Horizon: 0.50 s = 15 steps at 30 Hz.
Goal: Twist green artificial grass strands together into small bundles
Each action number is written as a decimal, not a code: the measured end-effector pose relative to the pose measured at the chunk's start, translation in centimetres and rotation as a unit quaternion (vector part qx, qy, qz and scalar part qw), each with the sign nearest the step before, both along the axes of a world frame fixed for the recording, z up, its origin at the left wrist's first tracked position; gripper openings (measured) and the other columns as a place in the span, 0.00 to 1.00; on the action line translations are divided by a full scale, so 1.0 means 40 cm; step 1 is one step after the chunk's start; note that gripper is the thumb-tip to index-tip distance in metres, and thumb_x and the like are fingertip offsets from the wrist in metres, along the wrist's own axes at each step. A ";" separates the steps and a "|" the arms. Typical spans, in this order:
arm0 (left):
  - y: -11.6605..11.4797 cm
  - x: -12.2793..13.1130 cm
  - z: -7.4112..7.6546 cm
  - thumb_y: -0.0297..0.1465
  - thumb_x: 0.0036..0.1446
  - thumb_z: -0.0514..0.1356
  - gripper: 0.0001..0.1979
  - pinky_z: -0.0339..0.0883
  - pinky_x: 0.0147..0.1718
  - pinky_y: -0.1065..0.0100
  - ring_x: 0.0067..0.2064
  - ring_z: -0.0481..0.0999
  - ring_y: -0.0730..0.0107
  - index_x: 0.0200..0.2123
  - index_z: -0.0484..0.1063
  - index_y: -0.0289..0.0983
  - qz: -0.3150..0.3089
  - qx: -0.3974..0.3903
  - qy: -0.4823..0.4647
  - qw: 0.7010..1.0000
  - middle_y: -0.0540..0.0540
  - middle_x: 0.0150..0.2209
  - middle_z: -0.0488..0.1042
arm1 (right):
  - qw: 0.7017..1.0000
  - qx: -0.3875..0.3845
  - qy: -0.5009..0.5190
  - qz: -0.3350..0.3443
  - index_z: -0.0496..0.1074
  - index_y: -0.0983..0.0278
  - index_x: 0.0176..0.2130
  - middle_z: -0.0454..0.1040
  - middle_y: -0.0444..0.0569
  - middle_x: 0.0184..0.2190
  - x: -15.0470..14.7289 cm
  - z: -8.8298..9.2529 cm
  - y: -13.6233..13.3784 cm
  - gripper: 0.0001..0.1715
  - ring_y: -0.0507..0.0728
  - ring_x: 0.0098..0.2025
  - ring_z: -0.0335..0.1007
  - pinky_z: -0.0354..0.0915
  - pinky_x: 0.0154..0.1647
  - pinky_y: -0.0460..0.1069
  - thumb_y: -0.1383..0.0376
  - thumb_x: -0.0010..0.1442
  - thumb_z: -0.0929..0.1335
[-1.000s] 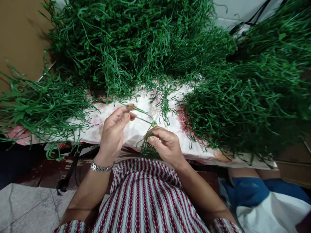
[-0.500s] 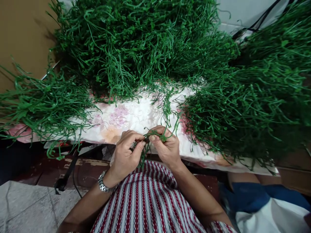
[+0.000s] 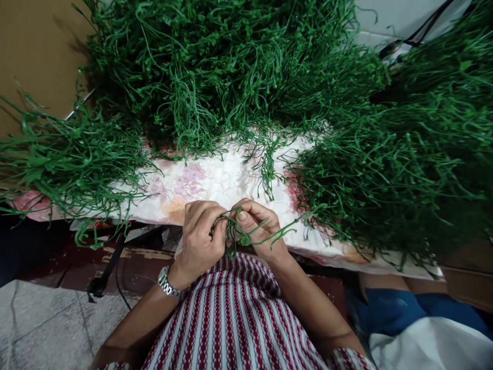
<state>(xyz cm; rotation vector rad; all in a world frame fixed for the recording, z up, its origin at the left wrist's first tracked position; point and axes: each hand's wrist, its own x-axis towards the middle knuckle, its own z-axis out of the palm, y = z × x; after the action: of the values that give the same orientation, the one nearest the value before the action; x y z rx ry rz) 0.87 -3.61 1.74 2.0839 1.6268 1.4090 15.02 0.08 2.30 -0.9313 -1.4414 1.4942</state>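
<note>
My left hand (image 3: 204, 231) and my right hand (image 3: 260, 226) meet just past the table's near edge, above my lap. Between them are several thin, curly green plant stems (image 3: 231, 234), which look like artificial greenery. The left thumb and fingers are closed on one side of the stems. My right thumb and forefinger pinch the other side, and loose ends stick out to the right over that hand. Exactly where the fingertips grip is partly hidden. Beyond my hands, a small tangle of similar stems (image 3: 266, 167) lies on the flowered tablecloth (image 3: 223, 180).
A large heap of green stems (image 3: 231, 67) rises at the back. More piles lie at the left (image 3: 77, 159) and right (image 3: 385, 174). Dark cables (image 3: 427, 25) run at the back right. Another person's legs in blue shorts (image 3: 400, 308) are at the lower right.
The held stems have swung down and to the right across my right hand; before, they pointed up toward the tangle. Both hands stay together in nearly the same place.
</note>
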 end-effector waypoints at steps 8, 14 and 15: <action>-0.007 -0.014 0.011 0.24 0.54 0.56 0.03 0.60 0.36 0.65 0.33 0.68 0.68 0.29 0.67 0.37 -0.043 -0.067 -0.090 0.993 0.48 0.28 0.70 | 1.000 -0.015 0.012 0.018 0.66 0.65 0.32 0.65 0.46 0.28 -0.006 -0.018 -0.005 0.14 0.50 0.29 0.60 0.58 0.27 0.45 0.56 0.58 0.66; -0.010 -0.015 0.012 0.30 0.55 0.57 0.04 0.59 0.28 0.71 0.28 0.66 0.73 0.28 0.68 0.36 -0.076 -0.234 -0.271 0.931 0.50 0.26 0.68 | 0.995 0.090 -0.044 0.001 0.68 0.64 0.33 0.65 0.46 0.29 -0.009 -0.019 -0.001 0.09 0.50 0.30 0.62 0.60 0.32 0.46 0.60 0.59 0.66; -0.010 -0.015 0.010 0.31 0.54 0.58 0.04 0.58 0.27 0.72 0.27 0.64 0.74 0.29 0.68 0.36 -0.073 -0.247 -0.289 0.922 0.50 0.25 0.68 | 0.994 0.097 -0.046 -0.002 0.68 0.64 0.34 0.65 0.45 0.29 -0.010 -0.021 0.000 0.08 0.50 0.30 0.62 0.61 0.32 0.46 0.61 0.59 0.66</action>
<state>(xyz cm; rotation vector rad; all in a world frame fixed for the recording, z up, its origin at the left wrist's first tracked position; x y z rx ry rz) 0.28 -4.01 2.14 1.3120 1.3560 1.2316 14.63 0.08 1.45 -0.8924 -1.6192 1.2967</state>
